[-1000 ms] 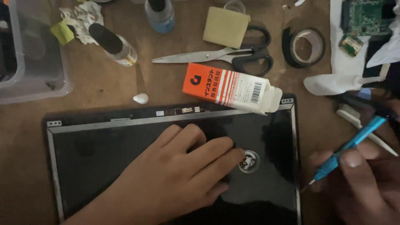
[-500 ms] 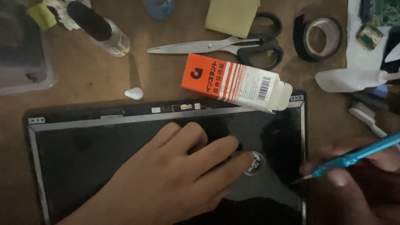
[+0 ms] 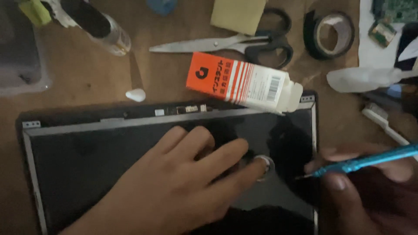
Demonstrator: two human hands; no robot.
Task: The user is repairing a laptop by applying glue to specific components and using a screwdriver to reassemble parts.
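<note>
A glossy black laptop lid (image 3: 87, 161) lies flat on a brown wooden table. My left hand (image 3: 174, 191) rests palm down on it, fingers spread, with the fingertips at a small round silver emblem (image 3: 263, 167). My right hand (image 3: 370, 191) grips a thin blue screwdriver (image 3: 365, 161) at the lid's right edge; its tip points left onto the black surface just inside that edge.
An orange-and-white glue bottle (image 3: 244, 82) lies across the lid's top edge. Behind it are black-handled scissors (image 3: 235, 43), a yellow pad (image 3: 237, 15), a roll of black tape (image 3: 333, 35) and a clear bottle (image 3: 104, 30). A white toothbrush (image 3: 383, 124) lies at right; a small white cap (image 3: 136, 94) sits left of the glue.
The view has shifted so everything sits lower and closer. My right hand with the screwdriver has moved left and leveled out, bringing its tip onto the lid. My left hand stays pressed.
</note>
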